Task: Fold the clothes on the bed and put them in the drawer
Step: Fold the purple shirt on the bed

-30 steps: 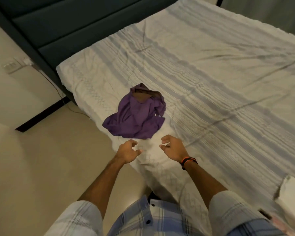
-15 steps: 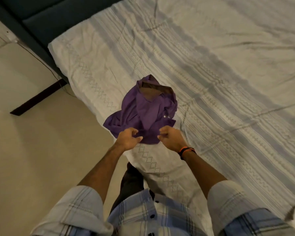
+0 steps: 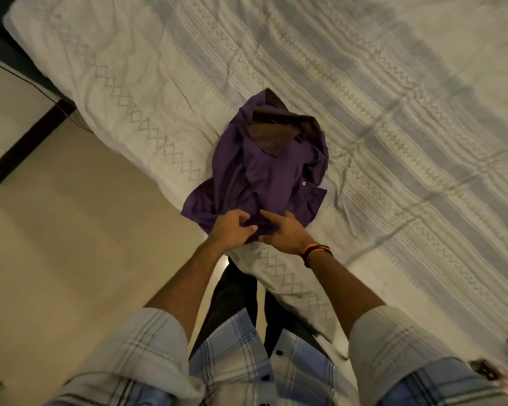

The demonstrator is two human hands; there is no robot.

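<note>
Purple shirt [image 3: 264,177], one, crumpled at the bed's [image 3: 129,92] near edge.
Left hand [image 3: 232,230] and right hand [image 3: 286,232] each pinch its near hem (fingers curled into cloth); bedspread beyond lies bare; floor [image 3: 71,244] open leftward.

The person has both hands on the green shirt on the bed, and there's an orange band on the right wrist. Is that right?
Almost. The shirt is purple, not green, as the head view shows. The rest holds: the left hand and right hand are both on its near edge on the bed, and the right wrist wears an orange band.
</note>
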